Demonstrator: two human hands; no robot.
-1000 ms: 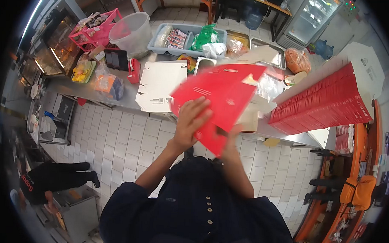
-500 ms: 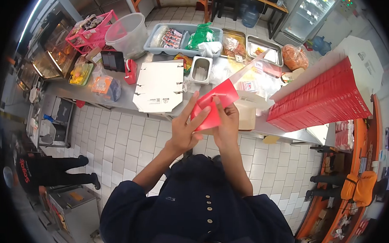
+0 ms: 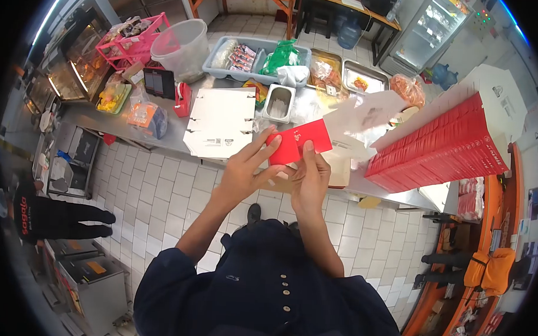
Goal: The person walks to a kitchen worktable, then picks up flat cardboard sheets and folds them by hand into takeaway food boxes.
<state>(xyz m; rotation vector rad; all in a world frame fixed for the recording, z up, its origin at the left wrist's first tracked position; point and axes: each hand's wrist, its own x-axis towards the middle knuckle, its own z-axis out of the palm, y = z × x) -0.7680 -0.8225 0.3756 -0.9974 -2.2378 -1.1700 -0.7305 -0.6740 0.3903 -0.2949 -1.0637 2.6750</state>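
Observation:
Between my hands is a partly folded cardboard food box [image 3: 311,134], red on its side panel with small white print, its large white flap standing up behind to the right. My left hand [image 3: 245,167] grips the left end of the red panel, fingers along its edge. With the thumb pressed on the panel's face, my right hand [image 3: 310,175] holds the lower right part. The box is above the front edge of the steel counter. To the left lies a stack of flat white box blanks [image 3: 220,122]; on the right stand many nested red-and-white boxes [image 3: 436,141].
A steel pan [image 3: 279,103], a blue tray [image 3: 228,75] of packets, a clear bucket [image 3: 187,49], a tape dispenser [image 3: 182,100] and a dark tablet [image 3: 159,82] are on the counter. One person [image 3: 60,217] stands at left, another [image 3: 490,270] at right.
The red panel has turned flatter and more toward me, showing its print. The white flap has swung wider into view. My right thumb has shifted onto the panel's face.

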